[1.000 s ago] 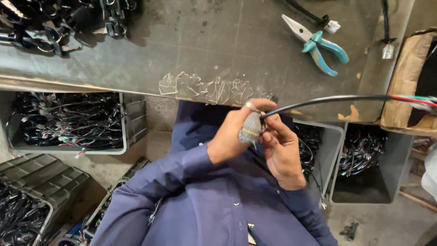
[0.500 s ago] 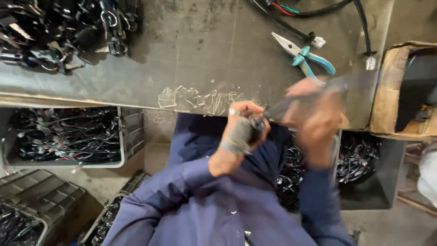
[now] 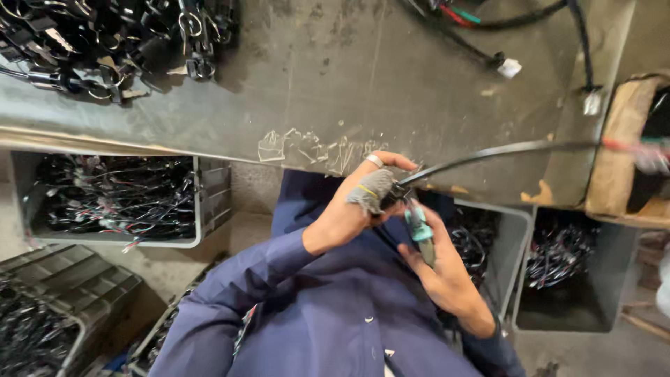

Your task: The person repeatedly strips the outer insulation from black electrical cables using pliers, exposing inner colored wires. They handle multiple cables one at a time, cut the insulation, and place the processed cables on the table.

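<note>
My left hand (image 3: 356,202) grips the end of a black sheathed cable (image 3: 488,152) just below the workbench edge; a grey cloth wrap covers its thumb and a ring sits on one finger. The cable runs right toward red and green wire ends (image 3: 638,148). My right hand (image 3: 440,269) holds teal-handled pliers (image 3: 419,227), their jaws up against the cable end beside the left thumb. Both hands hover over my blue-shirted lap.
A grey workbench (image 3: 349,77) carries a heap of black connectors and harnesses (image 3: 118,42) at back left and more cables (image 3: 502,42) at back right. A cardboard box (image 3: 618,153) stands right. Bins of wire harnesses (image 3: 112,202) sit underneath.
My right hand reached to the bench, picked up the teal pliers and brought them down to the cable end. The left hand kept hold of the cable.
</note>
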